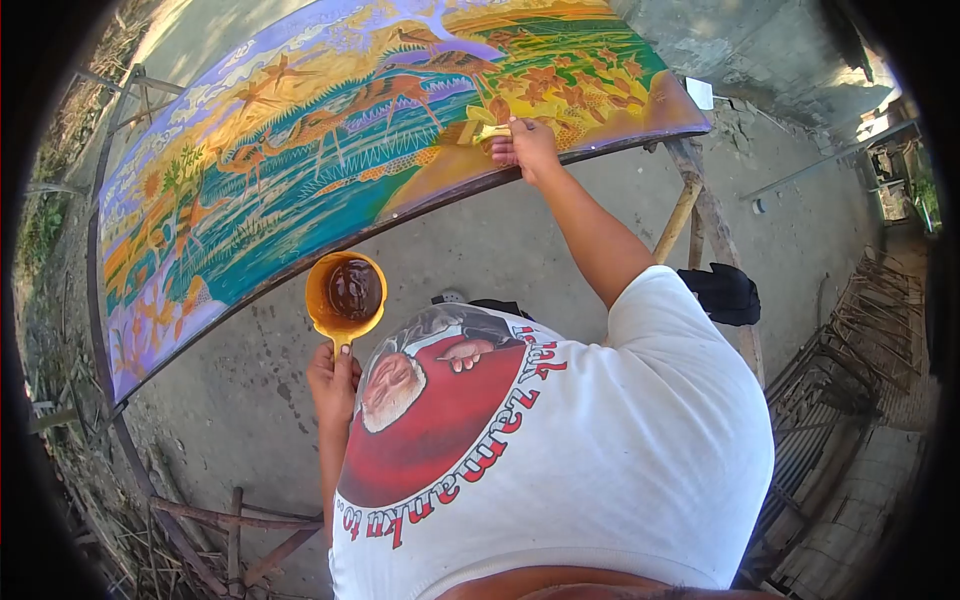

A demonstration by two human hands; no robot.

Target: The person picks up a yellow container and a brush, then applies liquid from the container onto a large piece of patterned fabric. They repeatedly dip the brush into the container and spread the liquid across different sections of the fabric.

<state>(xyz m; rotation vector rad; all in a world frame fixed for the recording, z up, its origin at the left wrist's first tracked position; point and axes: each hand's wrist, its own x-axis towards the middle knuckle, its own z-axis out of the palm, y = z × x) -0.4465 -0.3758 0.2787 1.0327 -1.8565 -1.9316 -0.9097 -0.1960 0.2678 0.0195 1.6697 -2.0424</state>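
Observation:
My right hand (527, 148) is closed on the pale handle of a paintbrush (480, 131). The brush's bristles lie on or just over the lower right part of a large painted cloth (300, 160), beside yellow and orange flowers. Long-legged birds, blue-green water and purple patches are painted across it. In front of my belly, my left hand (336, 378) grips the handle of a yellow dipper (318, 290). Inside the dipper is dark brown liquid (355, 289), and it is held apart from the cloth's near edge.
Wooden poles (700, 195) support the cloth's frame at the right, with a dark cloth (722, 293) hanging there. A rough wooden frame (235, 525) stands at lower left. Stacked sticks (870, 330) lie at the far right. Grey concrete floor (240, 370) spreads below.

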